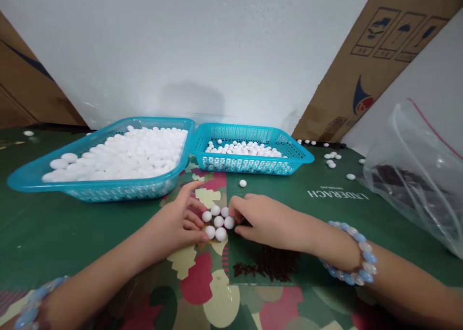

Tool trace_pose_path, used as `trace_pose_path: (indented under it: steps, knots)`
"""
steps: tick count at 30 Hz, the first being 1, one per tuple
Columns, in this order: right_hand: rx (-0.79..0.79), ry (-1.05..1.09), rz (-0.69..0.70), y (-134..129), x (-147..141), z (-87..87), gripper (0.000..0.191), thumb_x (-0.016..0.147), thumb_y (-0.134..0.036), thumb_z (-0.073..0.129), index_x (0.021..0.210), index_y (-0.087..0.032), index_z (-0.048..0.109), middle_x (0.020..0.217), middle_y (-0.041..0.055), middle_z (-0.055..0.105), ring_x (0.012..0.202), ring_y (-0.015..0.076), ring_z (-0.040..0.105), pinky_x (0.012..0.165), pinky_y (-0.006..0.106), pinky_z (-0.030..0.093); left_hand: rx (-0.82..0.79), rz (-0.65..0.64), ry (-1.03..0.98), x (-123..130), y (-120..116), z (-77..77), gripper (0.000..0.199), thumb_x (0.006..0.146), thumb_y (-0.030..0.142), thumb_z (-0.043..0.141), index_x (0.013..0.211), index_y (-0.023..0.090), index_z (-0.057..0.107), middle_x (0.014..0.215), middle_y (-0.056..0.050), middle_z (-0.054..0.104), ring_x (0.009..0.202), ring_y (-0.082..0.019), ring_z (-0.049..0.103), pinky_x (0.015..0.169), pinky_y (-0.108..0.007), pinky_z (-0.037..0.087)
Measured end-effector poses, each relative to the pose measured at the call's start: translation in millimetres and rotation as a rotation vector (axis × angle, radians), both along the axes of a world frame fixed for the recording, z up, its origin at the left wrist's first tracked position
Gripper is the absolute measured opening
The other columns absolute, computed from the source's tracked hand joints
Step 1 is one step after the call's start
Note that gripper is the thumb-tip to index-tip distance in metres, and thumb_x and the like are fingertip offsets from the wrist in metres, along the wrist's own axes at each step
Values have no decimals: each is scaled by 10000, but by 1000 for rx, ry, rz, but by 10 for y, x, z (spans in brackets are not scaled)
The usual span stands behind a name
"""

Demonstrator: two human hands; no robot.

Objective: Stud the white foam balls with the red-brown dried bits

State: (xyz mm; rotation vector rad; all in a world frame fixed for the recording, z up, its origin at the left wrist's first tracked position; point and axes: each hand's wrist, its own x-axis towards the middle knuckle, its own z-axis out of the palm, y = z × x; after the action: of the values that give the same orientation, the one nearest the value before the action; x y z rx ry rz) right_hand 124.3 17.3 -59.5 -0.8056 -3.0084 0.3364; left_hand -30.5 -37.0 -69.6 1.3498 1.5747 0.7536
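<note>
Several small white balls (218, 221) sit in a tight cluster on the patterned table cover, between my two hands. My left hand (185, 217) curves along the cluster's left side, index finger stretched out, with the thumb and other fingertips at the outer balls. On the opposite side my right hand (262, 221) rests with bent fingers against the cluster; a gap shows between its thumb and forefinger. Just in front of the right hand lies a heap of small dark reddish-brown pieces (277, 264). A lone white ball (242, 183) lies beyond the hands.
A blue basket (108, 187) full of white balls stands at the left. Beside it is a smaller blue basket (249, 166) with more balls. At right stands a clear zip bag (415, 175) with dark contents. Loose balls (331, 163) lie near the cardboard (343, 79).
</note>
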Motion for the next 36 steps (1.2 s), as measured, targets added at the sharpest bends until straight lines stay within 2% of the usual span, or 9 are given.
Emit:
trace_pose_path:
  steps: [3,7,10,14,22,36]
  knots:
    - [4,11,-1,-24,-7,0,74,636,-148,451,704,-133,424,603,30,507,534,121,434,413,192,253,8,-7,8,0,-4,-5,712,477,188,572,1056,217,160,764,-3,425,576,-124,491,569,-296,439]
    - [61,54,-33,-66,-21,-14,198,612,-280,524,701,-134,423,606,30,499,535,132,429,402,194,243,13,-4,0,2,-9,-10,716,469,192,567,1054,217,154,743,3,424,562,-120,479,555,-294,435]
    - [115,62,-55,-100,-40,-14,249,583,-320,561,681,-126,438,621,33,497,568,143,437,428,200,257,15,-20,24,-1,-11,-15,730,468,198,567,1062,211,142,759,-5,418,563,-120,474,551,-295,430]
    - [138,53,-60,-139,-60,-2,290,572,-359,566,674,-110,458,652,45,505,606,155,443,447,208,265,53,-35,114,-11,-8,-28,679,478,208,556,1047,214,184,766,-13,435,655,-157,477,576,-303,415]
    - [137,67,-28,-172,-71,0,241,593,-324,556,676,-116,468,659,44,508,605,153,428,470,218,277,81,-34,115,-9,1,-24,617,483,215,553,1009,208,231,738,-5,461,696,-166,484,606,-300,400]
    - [196,113,-6,-163,-99,-117,104,643,-242,473,653,-140,452,615,33,496,561,150,411,471,239,253,80,-55,98,7,-8,-18,576,489,201,544,991,199,261,764,-10,444,676,-153,477,606,-296,411]
